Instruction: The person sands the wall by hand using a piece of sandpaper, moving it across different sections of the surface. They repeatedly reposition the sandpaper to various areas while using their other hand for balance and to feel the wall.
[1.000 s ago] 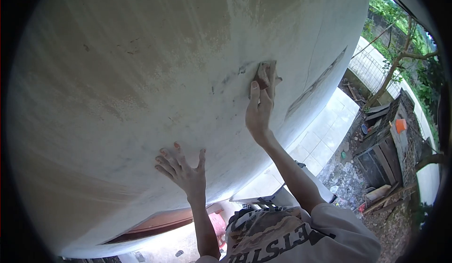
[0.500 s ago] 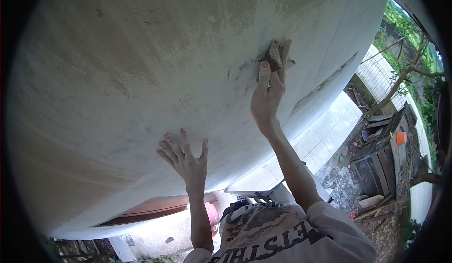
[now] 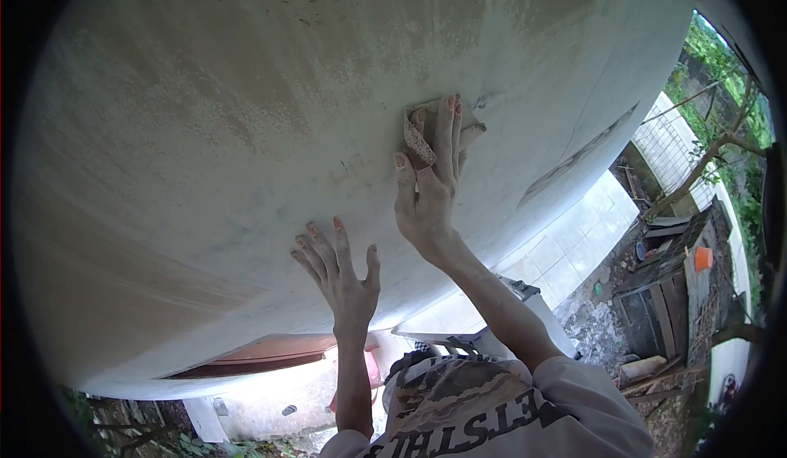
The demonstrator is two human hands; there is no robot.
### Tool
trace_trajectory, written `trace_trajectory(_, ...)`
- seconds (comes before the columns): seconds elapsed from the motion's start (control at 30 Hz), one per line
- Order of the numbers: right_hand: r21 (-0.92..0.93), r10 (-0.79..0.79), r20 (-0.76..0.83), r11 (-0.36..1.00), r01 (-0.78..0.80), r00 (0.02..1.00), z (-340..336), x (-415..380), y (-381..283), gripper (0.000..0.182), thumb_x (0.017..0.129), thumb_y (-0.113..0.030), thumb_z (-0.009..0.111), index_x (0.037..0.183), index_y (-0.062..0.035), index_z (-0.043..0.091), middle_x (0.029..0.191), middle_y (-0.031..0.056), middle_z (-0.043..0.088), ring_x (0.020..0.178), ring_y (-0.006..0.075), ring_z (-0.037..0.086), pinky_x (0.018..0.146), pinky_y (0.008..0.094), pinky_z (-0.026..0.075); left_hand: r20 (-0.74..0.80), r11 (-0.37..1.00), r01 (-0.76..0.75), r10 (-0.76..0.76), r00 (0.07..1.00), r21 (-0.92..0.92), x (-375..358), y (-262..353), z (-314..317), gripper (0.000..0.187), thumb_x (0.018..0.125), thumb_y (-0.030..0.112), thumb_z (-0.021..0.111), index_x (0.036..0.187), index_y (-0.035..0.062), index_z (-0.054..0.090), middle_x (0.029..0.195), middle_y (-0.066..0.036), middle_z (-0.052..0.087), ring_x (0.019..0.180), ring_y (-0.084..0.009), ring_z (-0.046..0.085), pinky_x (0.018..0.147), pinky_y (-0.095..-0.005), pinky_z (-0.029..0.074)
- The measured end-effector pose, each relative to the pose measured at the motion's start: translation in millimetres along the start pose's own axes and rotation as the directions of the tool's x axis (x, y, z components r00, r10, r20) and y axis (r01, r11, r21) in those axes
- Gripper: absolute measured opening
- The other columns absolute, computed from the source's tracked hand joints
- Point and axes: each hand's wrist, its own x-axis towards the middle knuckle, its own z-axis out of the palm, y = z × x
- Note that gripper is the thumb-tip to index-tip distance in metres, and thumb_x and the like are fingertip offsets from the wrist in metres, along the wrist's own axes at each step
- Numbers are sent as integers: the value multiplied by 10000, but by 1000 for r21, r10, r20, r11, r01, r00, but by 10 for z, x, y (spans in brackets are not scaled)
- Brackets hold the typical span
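Note:
A large pale wall [image 3: 246,163], streaked and dusted with white, fills most of the view. My left hand [image 3: 340,273] lies against it with fingers spread and nothing held. Higher and to the right, my right hand [image 3: 430,179] presses a folded piece of sandpaper [image 3: 420,148] flat to the wall. Its brownish face shows between the thumb and fingers, and the fingers lie over the rest. White dust coats both hands.
Pale tiles [image 3: 566,245] lie below the wall at the right. Beyond are a wooden shed [image 3: 656,319], an orange bucket [image 3: 702,259] and a tree branch [image 3: 697,159]. A brown-red frame [image 3: 262,355] is at the lower left.
My right hand has moved left and slightly down the wall with the sandpaper, its fingers now flatter over it. My left hand appears slightly farther right, its fingers still spread.

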Motion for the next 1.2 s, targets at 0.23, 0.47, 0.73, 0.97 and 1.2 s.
trace_trajectory(0.23,-66,-284,321,945,321,903,283,-617,-208,355,828,-193,517,1166,-83,507,1372,135,279,1276,290,251,962,547,245,-97,874,-265,247,964,-408,-32,465,-276,691,791,184,551,1329,-44,182,1376,-283,133,1293,-410,100,1032,-529,77)
trace_trajectory(0.47,65,-334,475,936,346,814,156,-499,7,405,791,-237,544,1175,-114,500,1356,79,318,1254,250,302,941,577,258,-131,958,-219,197,972,-187,393,354,-101,695,788,277,552,1322,-32,231,1382,-265,149,1296,-411,81,1032,-506,112)
trace_trajectory(0.73,62,-348,489,928,367,800,126,-653,81,464,749,-288,575,1185,-150,493,1338,15,363,1229,204,359,918,611,273,-235,978,-199,179,956,-65,303,150,174,580,785,408,528,1299,177,392,1407,-130,216,1317,-290,127,1038,-452,119)
trace_trajectory(0.97,-90,-466,301,855,511,832,-57,-892,506,358,806,-252,544,1149,-147,533,1343,121,334,1242,277,331,964,606,213,-224,976,-218,217,950,20,318,38,252,540,787,452,525,1285,281,404,1417,-130,184,1320,-290,108,1049,-438,68)
trace_trajectory(1.2,-248,-61,245,961,123,968,-243,-757,624,508,865,-209,459,1328,-76,294,1364,274,187,1279,414,150,1001,587,112,-336,915,-189,314,888,356,464,72,367,460,833,361,522,1273,272,424,1415,-182,132,1293,-372,143,998,-522,172)
